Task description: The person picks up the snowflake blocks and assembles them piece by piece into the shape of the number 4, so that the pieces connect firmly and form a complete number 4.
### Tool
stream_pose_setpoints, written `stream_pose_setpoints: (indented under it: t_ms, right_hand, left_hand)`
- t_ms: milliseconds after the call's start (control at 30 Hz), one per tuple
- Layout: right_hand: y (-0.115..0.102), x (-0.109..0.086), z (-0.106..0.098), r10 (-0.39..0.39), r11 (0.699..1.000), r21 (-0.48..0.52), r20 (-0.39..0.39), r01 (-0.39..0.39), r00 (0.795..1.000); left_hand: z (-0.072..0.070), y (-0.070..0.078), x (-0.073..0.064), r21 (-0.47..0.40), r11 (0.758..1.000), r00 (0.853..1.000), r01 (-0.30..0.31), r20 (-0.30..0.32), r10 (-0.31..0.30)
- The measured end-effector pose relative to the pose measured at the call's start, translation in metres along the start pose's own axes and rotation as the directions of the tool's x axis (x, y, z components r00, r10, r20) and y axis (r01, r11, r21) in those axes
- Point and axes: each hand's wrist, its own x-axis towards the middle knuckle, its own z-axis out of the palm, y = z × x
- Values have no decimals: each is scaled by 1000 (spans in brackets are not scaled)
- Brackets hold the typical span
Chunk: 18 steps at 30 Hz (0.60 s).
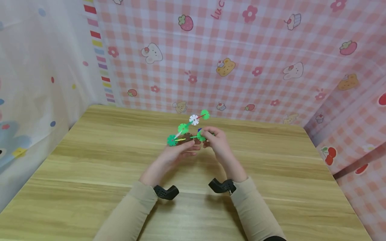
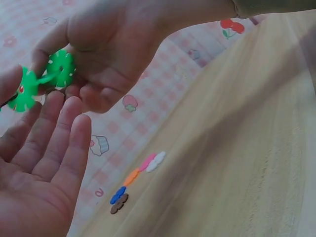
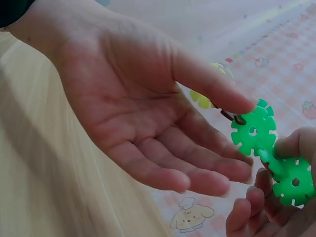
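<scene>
The slotted-disc chain [image 1: 183, 128] is loosely pinched by the left hand [image 1: 179, 150], a green disc [image 2: 64, 61] by the curled right hand [image 1: 217, 139]. Joining appears underway; alignment is likely needed next.

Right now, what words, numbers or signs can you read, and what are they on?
"luc": on the pink cloth, cut off at the head view's top edge.
Pink mark on that cloth, left wrist view: too blurred to read.
Discs: none that I can read.
</scene>
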Motion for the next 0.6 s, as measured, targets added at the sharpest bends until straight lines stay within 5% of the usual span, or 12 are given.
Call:
stream_pose_setpoints:
  t_ms: [300,600]
  right_hand:
    - [1,-1,7,-15,999,-52,11,16,1000]
    - [0,2,1,-6,1000,-24,1,6,1000]
  left_hand:
    - [2,-2,-1,-43,999,997,9,-71,-12]
    - [0,0,-1,-73,997,998,-40,-47,37]
